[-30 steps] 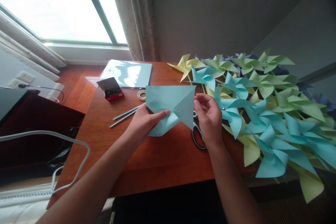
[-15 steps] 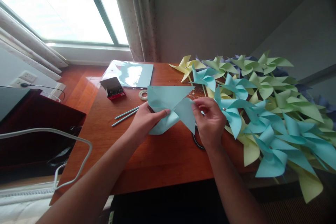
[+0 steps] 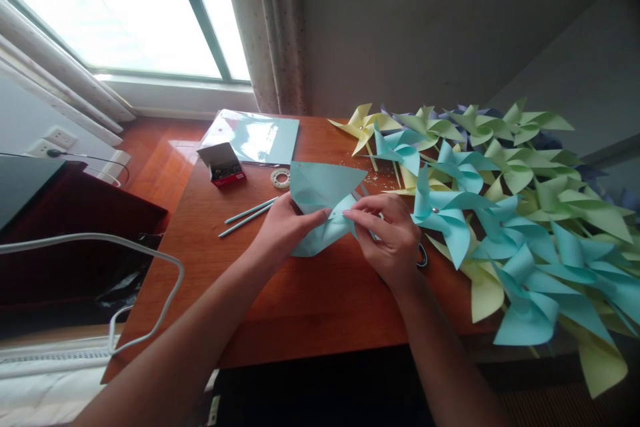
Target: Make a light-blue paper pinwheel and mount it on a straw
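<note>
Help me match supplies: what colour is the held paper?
The paper is light turquoise, seen best in the head view.

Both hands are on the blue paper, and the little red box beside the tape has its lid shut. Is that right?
Not quite: the red box beside the tape is open, its lid raised, as the head view shows. The left hand and right hand are both on the blue paper.

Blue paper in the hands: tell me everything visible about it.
The blue paper looks thin and matte, with cut flaps. It is held over the table, its upper flap pointing right, its lower part curled inward. The left hand grips its left side, thumb near the middle; there the right hand pinches a folded-in flap.
</note>
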